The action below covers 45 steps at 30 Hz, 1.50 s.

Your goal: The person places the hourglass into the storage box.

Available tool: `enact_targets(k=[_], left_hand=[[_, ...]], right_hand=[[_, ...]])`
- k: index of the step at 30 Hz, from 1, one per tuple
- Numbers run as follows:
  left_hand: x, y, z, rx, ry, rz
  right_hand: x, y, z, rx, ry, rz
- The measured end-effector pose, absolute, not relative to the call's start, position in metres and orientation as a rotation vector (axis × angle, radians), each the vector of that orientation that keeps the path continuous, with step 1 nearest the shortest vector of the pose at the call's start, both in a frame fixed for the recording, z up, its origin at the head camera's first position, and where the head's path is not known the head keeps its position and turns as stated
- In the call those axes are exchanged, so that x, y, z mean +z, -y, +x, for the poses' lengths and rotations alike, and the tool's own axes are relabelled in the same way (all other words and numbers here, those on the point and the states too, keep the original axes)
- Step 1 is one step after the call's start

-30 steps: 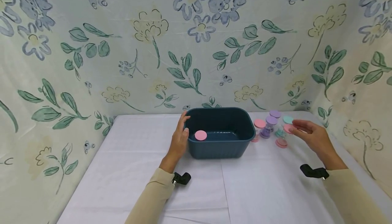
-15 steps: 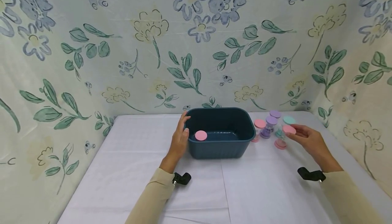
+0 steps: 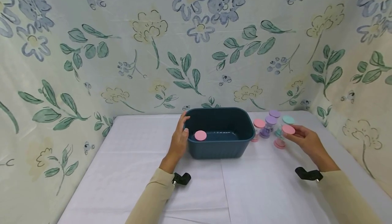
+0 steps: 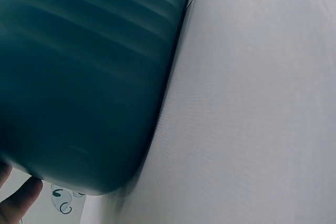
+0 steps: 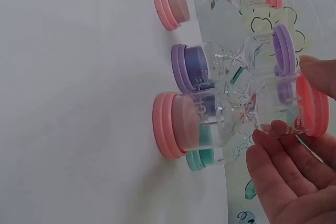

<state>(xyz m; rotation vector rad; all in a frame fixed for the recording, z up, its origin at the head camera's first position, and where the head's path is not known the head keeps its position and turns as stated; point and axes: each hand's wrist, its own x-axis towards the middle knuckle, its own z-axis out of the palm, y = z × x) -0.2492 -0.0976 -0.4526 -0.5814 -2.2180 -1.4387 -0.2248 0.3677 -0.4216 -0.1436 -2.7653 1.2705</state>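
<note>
My left hand rests along the left side of a dark teal plastic bin, fingertips at its rim. In the left wrist view two fingertips touch the bin's wall. At the right, my right hand pinches the top cap of a pink hourglass sand timer between thumb and fingers. It stands upright, pink sand in its lower bulb. Close behind it are a teal sand timer, a purple one and another pink one.
A second purple sand timer stands at the back of the group. Inside the bin, a pink round cap shows at the front left. White cloth covers the table, and a floral curtain hangs behind it.
My right hand has moved slightly left and down, its fingers closing round the pink sand timer's top cap. The timer has shifted a little left. My left hand and the bin have stayed put.
</note>
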Motion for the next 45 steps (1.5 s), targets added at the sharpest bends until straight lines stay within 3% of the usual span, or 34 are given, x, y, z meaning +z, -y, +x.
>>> enact_targets(k=[20, 45], left_hand=[[-0.452, 0.1, -0.253, -1.404, 2.196, -0.612], [-0.454, 0.1, -0.254, -1.431, 2.208, -0.599]], right_hand=[[-0.4, -0.356, -0.219, 1.176, 2.736, -0.097], [-0.361, -0.322, -0.218, 1.38, 2.515, 0.067]])
